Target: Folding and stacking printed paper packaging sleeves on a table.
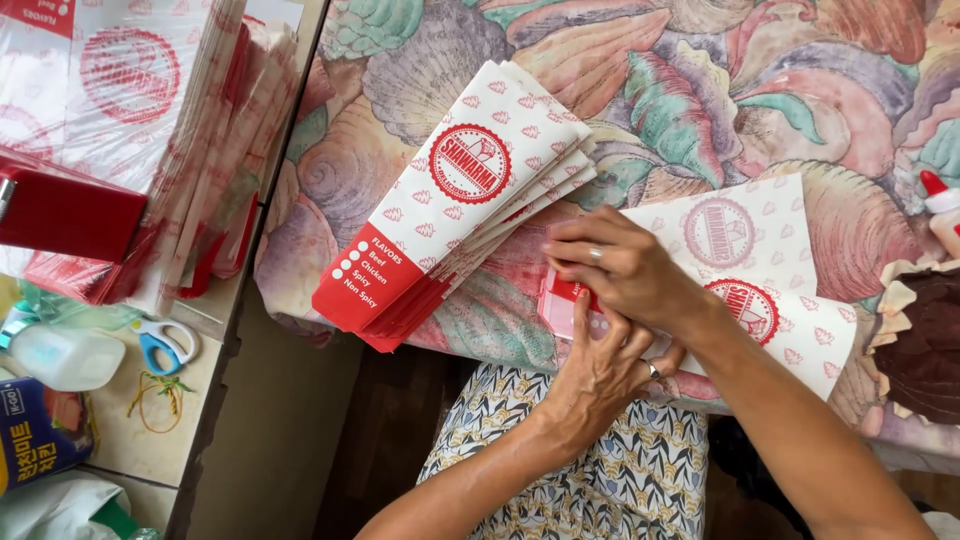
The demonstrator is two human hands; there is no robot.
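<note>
Your forearms are reaching up from the bottom edge, over your patterned lap, toward a sheet of white paper with red print lying flat on the shell-patterned cloth. Your left hand is lying palm down at the sheet's near edge, fingers stretched forward and pressing on its red end; it is gripping nothing. Your right hand is crossing above it, fingers curled down loosely onto the same red end, a ring showing on one finger; whether it is pinching the paper or only pressing it, you cannot tell from here.

Just left of your hands a fanned stack of finished paper sleeves is lying slantwise on the cloth, red ends toward you, its lower corner hanging past the cloth's edge. Farther left, on the desk, more printed sheets are sitting piled beside a red box, with blue-handled scissors and a plastic bottle nearer you. At the right edge a bottle with a red cap is standing.
</note>
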